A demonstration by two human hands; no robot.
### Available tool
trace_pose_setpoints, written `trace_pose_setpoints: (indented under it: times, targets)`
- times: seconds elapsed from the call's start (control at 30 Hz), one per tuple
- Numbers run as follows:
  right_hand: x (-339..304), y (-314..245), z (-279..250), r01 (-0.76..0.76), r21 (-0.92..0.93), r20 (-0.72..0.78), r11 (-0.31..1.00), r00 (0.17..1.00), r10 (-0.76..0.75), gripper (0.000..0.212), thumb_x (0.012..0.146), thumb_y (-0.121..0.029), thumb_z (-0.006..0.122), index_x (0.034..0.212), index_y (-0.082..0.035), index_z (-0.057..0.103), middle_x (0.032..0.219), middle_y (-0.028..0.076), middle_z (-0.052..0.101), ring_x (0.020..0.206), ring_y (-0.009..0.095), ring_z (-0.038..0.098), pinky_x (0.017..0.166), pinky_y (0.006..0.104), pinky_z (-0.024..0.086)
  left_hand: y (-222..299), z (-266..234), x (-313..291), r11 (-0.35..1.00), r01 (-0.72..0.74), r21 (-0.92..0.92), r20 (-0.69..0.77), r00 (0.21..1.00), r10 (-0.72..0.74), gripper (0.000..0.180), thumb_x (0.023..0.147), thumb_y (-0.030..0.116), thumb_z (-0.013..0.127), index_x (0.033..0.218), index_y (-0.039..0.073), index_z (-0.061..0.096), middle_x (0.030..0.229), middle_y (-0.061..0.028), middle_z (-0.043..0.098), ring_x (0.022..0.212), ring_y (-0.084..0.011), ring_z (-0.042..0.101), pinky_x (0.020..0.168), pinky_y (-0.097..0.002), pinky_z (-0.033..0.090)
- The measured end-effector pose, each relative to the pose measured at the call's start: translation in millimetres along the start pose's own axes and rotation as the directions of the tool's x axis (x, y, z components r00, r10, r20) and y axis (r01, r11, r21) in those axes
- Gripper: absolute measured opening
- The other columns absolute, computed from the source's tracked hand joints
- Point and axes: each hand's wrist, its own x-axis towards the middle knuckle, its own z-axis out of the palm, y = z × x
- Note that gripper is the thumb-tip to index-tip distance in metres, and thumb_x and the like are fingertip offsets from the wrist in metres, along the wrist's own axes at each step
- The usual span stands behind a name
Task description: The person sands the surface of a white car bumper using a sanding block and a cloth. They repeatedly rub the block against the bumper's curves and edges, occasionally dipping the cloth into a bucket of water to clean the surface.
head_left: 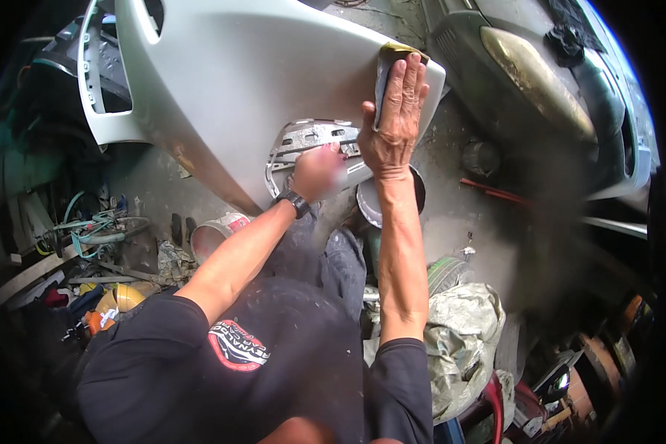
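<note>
A large pale grey car bumper (222, 81) lies tilted in front of me, with a slotted grille opening near its lower middle. My right hand (394, 118) is stretched over a folded sheet of sandpaper (382, 78), holding it flat against the bumper's right end. A yellowish edge of the sheet shows above the fingertips, and its grey side shows by the thumb. At the grille opening is my left hand (317, 173), a dark watch on its wrist. Its fingers are curled and partly blurred, with something reddish at them that I cannot make out.
Beneath the bumper stands a bucket (368, 203), with a whitish tub (216, 235) to its left. A car front with a yellowed headlight (533, 78) is at the upper right. A crumpled tarp (462, 348) lies by my right arm; tangled hoses (96, 233) lie left.
</note>
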Motion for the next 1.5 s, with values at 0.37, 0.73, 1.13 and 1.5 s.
trace_pose_setpoints:
  times: [0.37, 0.73, 1.13, 1.5]
  targets:
    - [-7, 12, 1, -0.005, 0.042, -0.031, 0.999, 1.000, 0.007, 0.073, 0.098, -0.027, 0.061, 0.157, 0.000, 0.028, 0.161, 0.027, 0.028, 0.151, 0.043, 0.026, 0.123, 0.0529, 0.019, -14, 2, 4, 0.998, -0.040, 0.051, -0.037, 0.998, 0.042, 0.049, 0.099, 0.042, 0.063, 0.084, -0.004, 0.067, 0.065, -0.0222, 0.059, 0.055, -0.0242, 0.050, 0.060, -0.0415, 0.047]
    - [-27, 26, -4, 0.008, 0.039, -0.058, 0.999, 0.998, -0.006, 0.073, 0.097, -0.021, 0.061, 0.157, 0.002, 0.027, 0.161, 0.028, 0.028, 0.151, 0.044, 0.026, 0.122, 0.0538, 0.019, -6, 2, 2, 0.994, -0.088, 0.058, -0.059, 0.994, 0.091, 0.051, 0.100, 0.042, 0.062, 0.078, -0.003, 0.063, 0.061, -0.0212, 0.055, 0.054, -0.0235, 0.047, 0.057, -0.0424, 0.044]
    - [-77, 28, 16, -0.147, 0.016, -0.013, 0.989, 0.989, 0.148, 0.071, 0.106, -0.038, 0.043, 0.158, 0.004, 0.020, 0.163, 0.030, 0.021, 0.152, 0.045, 0.020, 0.122, 0.0573, 0.017, -7, -1, 3, 0.983, -0.145, 0.111, -0.033, 0.988, 0.149, 0.047, 0.100, 0.038, 0.063, 0.074, -0.002, 0.065, 0.058, -0.0118, 0.059, 0.054, -0.0153, 0.053, 0.056, -0.0373, 0.046]
    - [-82, 31, 6, -0.242, 0.029, 0.023, 0.970, 0.970, 0.241, 0.070, 0.106, -0.041, 0.041, 0.158, 0.003, 0.024, 0.163, 0.028, 0.022, 0.151, 0.045, 0.022, 0.122, 0.0544, 0.020, -25, 5, 6, 0.998, 0.069, 0.001, 0.009, 0.998, -0.069, 0.046, 0.099, 0.041, 0.064, 0.078, 0.001, 0.071, 0.065, -0.0108, 0.069, 0.057, -0.0172, 0.063, 0.057, -0.0365, 0.049]
